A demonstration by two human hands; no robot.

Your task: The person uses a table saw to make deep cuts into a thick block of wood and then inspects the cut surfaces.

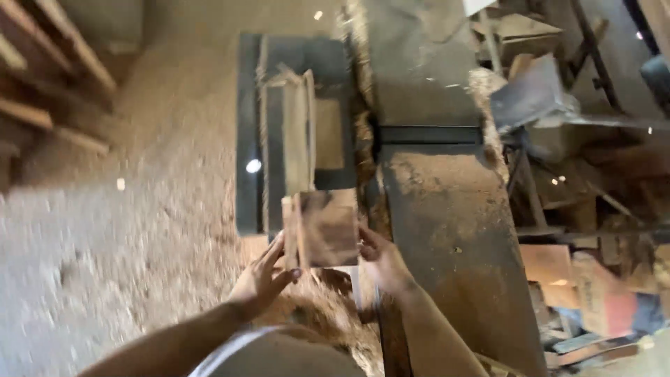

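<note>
Sawdust floor (pixel 139 230); both hands grip wooden block (pixel 326 227)

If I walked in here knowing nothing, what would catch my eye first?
Probably the flat wooden board held up at centre, between the left hand and the right hand. Just right of it runs a long, sawdust-coated machine table, and pale sawdust blankets the floor on the left.

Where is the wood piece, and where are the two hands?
wood piece (pixel 328 227), head view, on its flat dark face.
left hand (pixel 264 278), head view, on the back of the hand.
right hand (pixel 385 264), head view, on the knuckles.
</note>
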